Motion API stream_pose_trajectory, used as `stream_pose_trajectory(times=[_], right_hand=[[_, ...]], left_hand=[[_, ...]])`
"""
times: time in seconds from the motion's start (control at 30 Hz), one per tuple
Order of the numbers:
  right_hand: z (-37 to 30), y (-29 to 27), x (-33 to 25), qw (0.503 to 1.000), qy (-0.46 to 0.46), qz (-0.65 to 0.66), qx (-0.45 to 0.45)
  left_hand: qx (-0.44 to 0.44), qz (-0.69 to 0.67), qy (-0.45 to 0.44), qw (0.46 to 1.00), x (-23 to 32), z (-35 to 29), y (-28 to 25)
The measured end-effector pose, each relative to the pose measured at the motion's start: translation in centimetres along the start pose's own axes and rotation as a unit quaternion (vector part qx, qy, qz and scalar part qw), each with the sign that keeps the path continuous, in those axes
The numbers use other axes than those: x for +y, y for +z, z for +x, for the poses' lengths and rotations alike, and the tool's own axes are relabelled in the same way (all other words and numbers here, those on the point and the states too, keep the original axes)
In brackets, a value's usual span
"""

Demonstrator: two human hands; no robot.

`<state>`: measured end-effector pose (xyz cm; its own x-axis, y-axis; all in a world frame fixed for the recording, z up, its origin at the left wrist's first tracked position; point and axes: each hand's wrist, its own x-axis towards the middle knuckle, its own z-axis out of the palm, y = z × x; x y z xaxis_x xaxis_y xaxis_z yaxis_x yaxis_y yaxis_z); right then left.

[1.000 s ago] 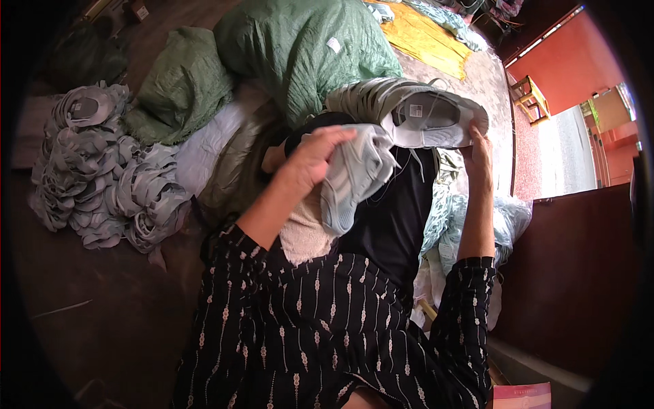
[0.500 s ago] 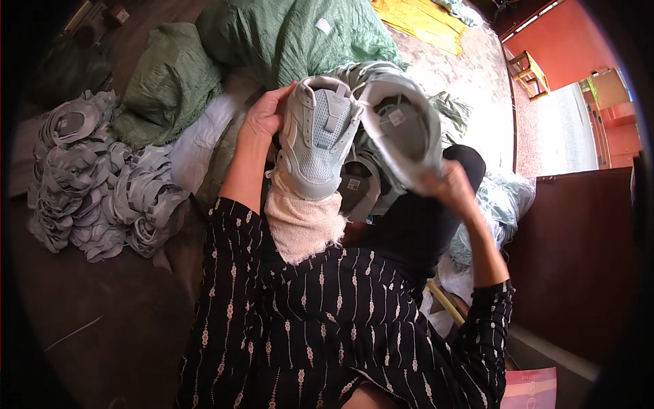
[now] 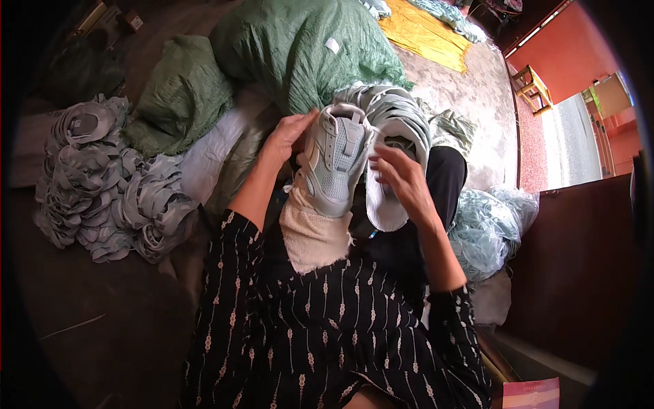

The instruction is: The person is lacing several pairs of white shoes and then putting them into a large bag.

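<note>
A light grey sneaker upper (image 3: 335,163) with mesh panels and eyelets hangs before me, its toe resting on a cream terry cloth (image 3: 315,232) over my lap. My left hand (image 3: 286,140) holds it by its left side near the ankle opening; some fingertips are hidden behind it. Beside it on the right, a second grey upper (image 3: 387,213) shows its pale inner side and points down. In front of that one is my right hand (image 3: 403,178), with fingers bent and spread near the gap between the two uppers. No firm grip shows there.
A heap of grey uppers (image 3: 95,184) lies at the left. More stacked uppers (image 3: 392,102) stand just behind my hands. Green woven sacks (image 3: 306,51) fill the far side, and clear plastic bags (image 3: 490,221) lie at the right beside a dark red panel (image 3: 579,266).
My right hand has let go of the second upper's lower end and moved left, between the two uppers. The second upper now hangs lower, closer to the first. My left hand keeps its hold.
</note>
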<state>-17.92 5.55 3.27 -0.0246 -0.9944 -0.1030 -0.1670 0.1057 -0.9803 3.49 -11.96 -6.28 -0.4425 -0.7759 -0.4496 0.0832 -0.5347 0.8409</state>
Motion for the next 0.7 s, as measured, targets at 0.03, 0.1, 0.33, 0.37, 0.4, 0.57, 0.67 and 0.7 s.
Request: stream_pose_trajectory(times=[0.03, 0.1, 0.33, 0.37, 0.4, 0.57, 0.67, 0.7], right_hand=[[1.6, 1.0, 1.3, 0.994, 0.012, 0.092, 0.054], [3.7, 2.6, 3.9, 0.980, 0.031, 0.157, 0.114], [4.3, 2.2, 4.9, 0.979, 0.025, 0.194, 0.059], [4.4, 2.4, 4.6, 0.979, 0.027, 0.195, 0.055], [4.4, 2.5, 4.3, 0.975, 0.040, 0.211, 0.066], [5.4, 3.0, 3.6, 0.974, -0.025, -0.073, 0.212], [6.3, 3.1, 4.4, 0.977, -0.015, 0.045, 0.209], [6.2, 3.3, 4.4, 0.981, -0.024, 0.035, 0.188]], left_hand=[[0.001, 0.002, 0.004, 1.000, 0.7, -0.3, -0.1], [0.117, 0.364, 0.115, 0.917, 1.5, -0.4, -0.9], [0.005, 0.434, 0.398, 0.808, 4.3, -1.7, 6.8], [0.018, 0.481, 0.408, 0.776, 3.3, -1.2, 6.8], [0.022, 0.482, 0.405, 0.777, 2.9, -0.6, 6.2], [-0.048, 0.311, 0.314, 0.896, 3.4, 0.4, 5.7], [-0.024, 0.306, 0.383, 0.871, 2.0, -1.7, 5.9], [0.004, 0.297, 0.451, 0.841, 1.4, -2.3, 5.9]])
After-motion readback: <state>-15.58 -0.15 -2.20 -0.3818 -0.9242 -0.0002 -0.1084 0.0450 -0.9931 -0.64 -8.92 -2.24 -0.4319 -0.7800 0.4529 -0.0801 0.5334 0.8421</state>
